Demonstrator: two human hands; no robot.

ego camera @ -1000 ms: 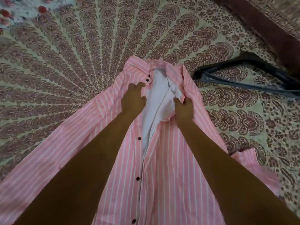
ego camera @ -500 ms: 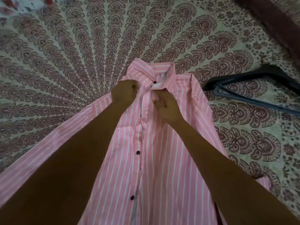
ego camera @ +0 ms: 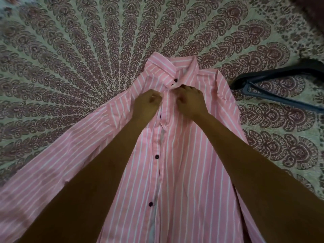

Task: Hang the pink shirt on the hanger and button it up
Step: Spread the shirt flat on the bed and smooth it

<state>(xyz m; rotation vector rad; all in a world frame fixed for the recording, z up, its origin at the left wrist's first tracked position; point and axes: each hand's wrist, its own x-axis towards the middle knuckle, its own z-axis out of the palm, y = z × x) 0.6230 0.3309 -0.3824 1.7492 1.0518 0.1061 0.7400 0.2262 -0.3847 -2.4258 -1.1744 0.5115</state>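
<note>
The pink white-striped shirt (ego camera: 185,155) lies flat, front up, collar pointing away, its left sleeve spread out to the left. Both front edges meet along the placket, where dark buttons (ego camera: 157,156) show. My left hand (ego camera: 146,106) pinches the left front edge just below the collar. My right hand (ego camera: 190,100) pinches the right front edge beside it, near the top dark button (ego camera: 174,84). A dark hanger (ego camera: 273,85) lies on the bedspread to the right of the shirt, apart from it.
A patterned maroon and cream bedspread (ego camera: 87,67) covers the whole surface under the shirt. A darker maroon band (ego camera: 312,13) crosses the top right corner.
The shirt front was spread open showing its white inside; I pulled both edges together. My hands moved up to the collar, where they now pinch the edges close together.
</note>
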